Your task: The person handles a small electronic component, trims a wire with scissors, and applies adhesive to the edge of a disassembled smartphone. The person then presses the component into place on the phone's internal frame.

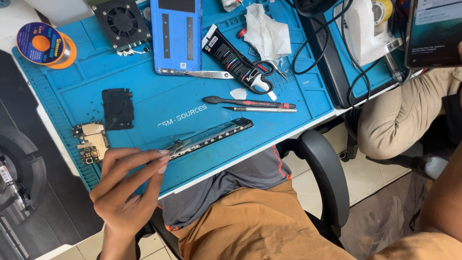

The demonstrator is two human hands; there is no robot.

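1. Pinching with thumb and fingertips drawn together, the left hand grips the near end of a long, thin phone side-frame strip, which lies on the blue silicone repair mat and runs from the fingers toward 2 o'clock.
2. At the right edge an arm reaches out of view; the right hand itself is not visible, so its state cannot be told.
3. Judged from the layout, disassembly looks well along: a gold phone motherboard sits at 10 o'clock from the hand, a black shield cover lies just above it, and the blue phone back shell rests face down at 12 o'clock.
4. Loose screws appear as dark specks near the board; too small to count.
5. What seems left is work on the strip itself and any reassembly; no part is yet rejoined.
6. Tools lie near 1 o'clock: a black spudger, a metal pen-like tool, scissors, a black adhesive tube and a crumpled tissue.
7. A small cooling fan and a solder spool sit at the mat's far-left end.
8. Below the white table edge are a black office chair, tiled floor, and another seated person's tan trouser leg at 3 o'clock.
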